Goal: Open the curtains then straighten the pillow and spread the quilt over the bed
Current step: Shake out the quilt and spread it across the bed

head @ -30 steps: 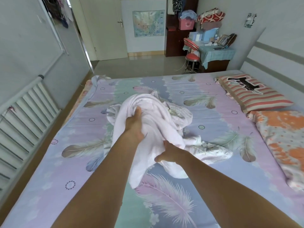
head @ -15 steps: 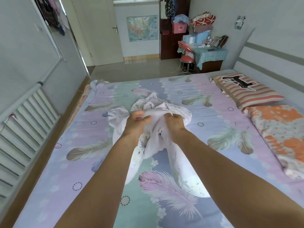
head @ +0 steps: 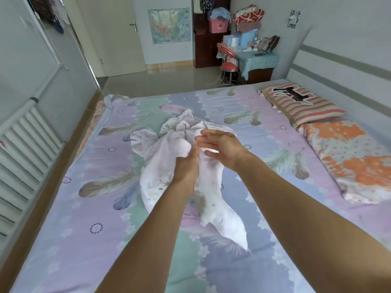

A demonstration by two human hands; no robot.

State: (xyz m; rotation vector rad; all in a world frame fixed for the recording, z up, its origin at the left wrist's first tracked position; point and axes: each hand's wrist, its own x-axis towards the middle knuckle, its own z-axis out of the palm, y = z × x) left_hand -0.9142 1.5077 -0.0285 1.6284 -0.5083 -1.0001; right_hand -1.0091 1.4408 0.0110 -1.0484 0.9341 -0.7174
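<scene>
Head camera looks down at a big bed [head: 88, 208] with a purple and green sheet that has feathers printed on it. A thin white quilt with tiny flowers [head: 160, 166] sits in a bunched-up heap in the middle of the bed, with one long end hanging down toward the person.

The left hand [head: 187, 166] is up against the cloth and seems to hold a bunch of it, but its fingers are hidden, so I cannot tell how tight the hold is. The right hand [head: 220, 148] is just above the heap with its fingers straight and spread, holding nothing.

What could go wrong? The quilt is twisted up on itself. If the right hand grabs the wrong fold, a pull may only make the knot tighter, not flatter. With one hand holding on, the cloth could also slip out and drop back in a heap. I think finding a true edge or corner comes first.

Near the headboard lie a striped red and cream pillow with a black cat shape [head: 302, 104] and, beside it, an orange and white patchy pillow [head: 351, 157]. A wide fling of the quilt could cover or bump them. A white ribbed radiator [head: 27, 140] is on the wall by the bed. Far off stand a red stool [head: 229, 66] and a crowded desk with a blue checked cloth [head: 259, 59].
</scene>
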